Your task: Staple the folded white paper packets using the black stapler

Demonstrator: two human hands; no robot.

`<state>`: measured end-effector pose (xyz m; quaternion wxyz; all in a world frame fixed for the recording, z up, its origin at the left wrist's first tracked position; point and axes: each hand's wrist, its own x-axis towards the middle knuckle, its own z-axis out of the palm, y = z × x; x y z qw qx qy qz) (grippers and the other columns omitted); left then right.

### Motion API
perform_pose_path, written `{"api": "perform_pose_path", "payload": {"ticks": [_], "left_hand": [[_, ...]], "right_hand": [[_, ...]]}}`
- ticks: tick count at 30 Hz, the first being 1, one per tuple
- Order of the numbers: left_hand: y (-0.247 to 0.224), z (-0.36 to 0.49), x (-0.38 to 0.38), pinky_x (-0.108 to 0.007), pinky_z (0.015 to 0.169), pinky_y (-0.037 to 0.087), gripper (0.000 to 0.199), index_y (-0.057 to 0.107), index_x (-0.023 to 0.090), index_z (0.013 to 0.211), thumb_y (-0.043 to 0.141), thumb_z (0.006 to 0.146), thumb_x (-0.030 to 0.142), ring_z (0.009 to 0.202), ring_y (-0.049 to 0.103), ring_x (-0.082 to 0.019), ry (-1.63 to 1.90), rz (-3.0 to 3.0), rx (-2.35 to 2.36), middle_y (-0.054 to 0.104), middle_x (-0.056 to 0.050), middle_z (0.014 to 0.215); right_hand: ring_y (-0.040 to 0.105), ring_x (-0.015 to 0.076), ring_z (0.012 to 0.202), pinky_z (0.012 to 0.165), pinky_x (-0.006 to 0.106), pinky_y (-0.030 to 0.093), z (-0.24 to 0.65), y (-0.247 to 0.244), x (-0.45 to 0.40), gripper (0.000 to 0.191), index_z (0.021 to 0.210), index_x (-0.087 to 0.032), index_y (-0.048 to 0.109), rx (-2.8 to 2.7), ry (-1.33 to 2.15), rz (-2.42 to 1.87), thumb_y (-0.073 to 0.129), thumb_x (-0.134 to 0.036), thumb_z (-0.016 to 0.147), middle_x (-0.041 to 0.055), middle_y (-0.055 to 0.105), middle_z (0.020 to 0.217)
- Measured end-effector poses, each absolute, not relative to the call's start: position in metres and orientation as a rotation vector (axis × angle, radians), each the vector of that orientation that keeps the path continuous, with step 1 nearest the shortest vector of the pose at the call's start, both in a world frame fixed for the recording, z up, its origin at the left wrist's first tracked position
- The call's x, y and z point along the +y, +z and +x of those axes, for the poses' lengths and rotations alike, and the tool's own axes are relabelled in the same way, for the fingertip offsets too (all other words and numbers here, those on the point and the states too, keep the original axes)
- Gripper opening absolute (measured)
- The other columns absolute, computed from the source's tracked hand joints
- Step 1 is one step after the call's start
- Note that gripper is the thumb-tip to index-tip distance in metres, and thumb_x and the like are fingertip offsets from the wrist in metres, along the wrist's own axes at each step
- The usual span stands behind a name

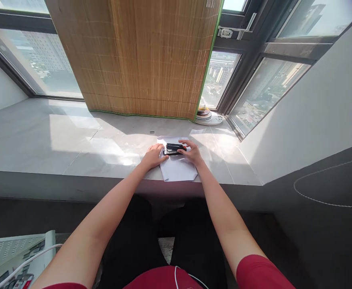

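Note:
A black stapler (176, 147) with a silvery strip along its side lies across white paper sheets (179, 170) on the window sill. My right hand (193, 153) grips the stapler's right end between thumb and fingers; a bit of red shows there. At the left end, my left hand (154, 155) has its thumb and fingers closed about the stapler's tip, with the paper's edge beneath. The fingers partly hide both ends of the stapler. Just beyond the paper, a small grey strip, perhaps staples (152, 132), lies on the sill.
A bamboo blind (145, 60) hangs before the window down to the tiled sill (73, 148). Stacked plates (208, 118) stand in the right corner. A white beaded cord (320, 200) hangs at right. Lower left is a white plastic basket (16, 245) with a cable (28, 259).

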<state>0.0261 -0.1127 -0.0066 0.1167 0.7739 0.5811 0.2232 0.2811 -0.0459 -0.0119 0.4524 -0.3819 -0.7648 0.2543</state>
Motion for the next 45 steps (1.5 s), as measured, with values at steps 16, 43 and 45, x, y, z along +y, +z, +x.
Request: {"api": "perform_pose_path", "payload": {"ticks": [16,43,45], "left_hand": [[-0.004,0.019,-0.109,-0.048,0.109,0.052,0.060,0.066,0.025,0.131,0.084,0.080,0.053,0.128,0.066,-0.035,0.782,2.048,1.709,0.070,-0.011,0.140],[0.018,0.058,-0.104,-0.063,0.099,0.061,0.062,0.054,0.021,0.140,0.032,0.106,0.068,0.127,0.068,-0.037,1.384,0.791,0.988,0.063,-0.022,0.143],[0.014,0.058,-0.104,-0.063,0.103,0.060,0.057,0.055,0.019,0.139,0.034,0.107,0.061,0.129,0.067,-0.036,1.410,0.763,0.931,0.064,-0.022,0.142]], "right_hand": [[0.032,0.0131,0.056,0.058,0.030,0.032,0.282,-0.017,-0.043,0.056,0.045,-0.026,0.030,-1.572,0.689,-1.158,0.056,-0.047,0.090,-0.0038,0.021,0.054],[0.062,0.0291,0.124,0.113,0.051,0.041,0.274,-0.007,-0.074,0.028,0.116,-0.032,0.074,-2.208,-0.016,-0.781,0.048,-0.022,0.109,0.0087,0.075,0.128],[0.061,0.0282,0.124,0.111,0.050,0.040,0.274,-0.007,-0.074,0.029,0.114,-0.031,0.074,-2.225,-0.009,-0.786,0.047,-0.021,0.110,0.0085,0.075,0.129]]}}
